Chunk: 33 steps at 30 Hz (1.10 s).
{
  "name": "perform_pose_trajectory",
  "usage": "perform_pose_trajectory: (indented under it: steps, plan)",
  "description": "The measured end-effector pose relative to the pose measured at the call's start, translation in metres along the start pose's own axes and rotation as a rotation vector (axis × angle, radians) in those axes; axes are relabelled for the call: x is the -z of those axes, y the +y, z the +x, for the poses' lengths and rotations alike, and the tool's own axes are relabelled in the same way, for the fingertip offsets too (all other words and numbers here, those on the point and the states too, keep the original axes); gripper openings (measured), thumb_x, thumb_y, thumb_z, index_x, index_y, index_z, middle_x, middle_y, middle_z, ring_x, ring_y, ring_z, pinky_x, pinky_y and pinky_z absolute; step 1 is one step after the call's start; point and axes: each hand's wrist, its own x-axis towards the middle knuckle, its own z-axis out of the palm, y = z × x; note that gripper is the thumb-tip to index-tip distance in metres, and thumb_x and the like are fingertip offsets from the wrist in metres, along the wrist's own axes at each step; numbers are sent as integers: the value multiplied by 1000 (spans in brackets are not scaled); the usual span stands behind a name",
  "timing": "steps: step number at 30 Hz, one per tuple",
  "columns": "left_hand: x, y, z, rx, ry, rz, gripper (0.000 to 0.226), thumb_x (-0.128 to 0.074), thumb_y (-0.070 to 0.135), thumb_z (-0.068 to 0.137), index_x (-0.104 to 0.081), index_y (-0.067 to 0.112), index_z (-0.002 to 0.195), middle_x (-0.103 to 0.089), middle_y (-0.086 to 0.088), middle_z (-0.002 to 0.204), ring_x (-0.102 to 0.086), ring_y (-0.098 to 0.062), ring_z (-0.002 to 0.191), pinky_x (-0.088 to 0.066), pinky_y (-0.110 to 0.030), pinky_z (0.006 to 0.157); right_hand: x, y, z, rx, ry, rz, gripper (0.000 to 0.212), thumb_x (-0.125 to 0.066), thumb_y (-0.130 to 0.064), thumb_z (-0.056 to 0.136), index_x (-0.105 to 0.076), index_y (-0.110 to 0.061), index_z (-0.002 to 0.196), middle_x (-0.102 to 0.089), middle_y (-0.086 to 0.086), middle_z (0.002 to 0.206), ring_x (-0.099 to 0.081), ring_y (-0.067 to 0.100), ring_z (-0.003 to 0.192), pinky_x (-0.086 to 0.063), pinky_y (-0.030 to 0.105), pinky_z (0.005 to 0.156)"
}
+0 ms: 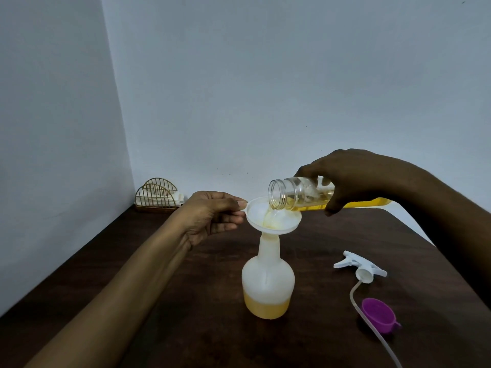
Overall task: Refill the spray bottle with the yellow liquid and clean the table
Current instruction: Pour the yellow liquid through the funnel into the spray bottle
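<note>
A white translucent spray bottle point(267, 281) stands upright mid-table with yellow liquid filling its bottom part. A white funnel point(273, 217) sits in its neck. My left hand point(212, 215) pinches the funnel's tab at its left rim. My right hand point(353, 179) grips a clear bottle of yellow liquid point(295, 193), tipped nearly flat with its open mouth over the funnel. Yellow liquid runs into the funnel. The white trigger sprayer head point(362, 268) with its dip tube point(372, 325) lies on the table to the right.
A purple cap point(380, 314) lies on the dark wooden table point(186, 301) at the right, beside the dip tube. A gold wire holder with white cloths point(158, 195) stands at the back left against the wall. The table's right edge runs diagonally.
</note>
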Motion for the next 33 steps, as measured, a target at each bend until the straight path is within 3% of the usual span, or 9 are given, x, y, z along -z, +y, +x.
perform_pose_trajectory:
  steps: [24,30,33]
  plan:
    - [0,0,-1,-2,-8,-6,9,-60,3,87,-69,3,83,-67,-3,54,-63,-5,45,-51,-16,43,1,-1,0,-11,0,-9,60,-79,-33,69,-47,-37,120,-47,-23,98,-53,12,107,-48,34,84]
    - [1,0,0,0,-9,-1,10,-60,3,87,-69,3,83,-68,-3,55,-63,-5,46,-51,-16,44,1,-2,0,-12,-3,0,60,-79,-33,70,-46,-38,121,-42,-27,82,-52,11,108,-46,32,83]
    - [1,0,0,3,-7,1,9,-62,4,86,-70,4,82,-68,-4,55,-63,-6,46,-51,-16,44,1,-2,-1,-15,0,-1,61,-78,-33,70,-45,-38,122,-44,-26,85,-52,12,108,-45,31,81]
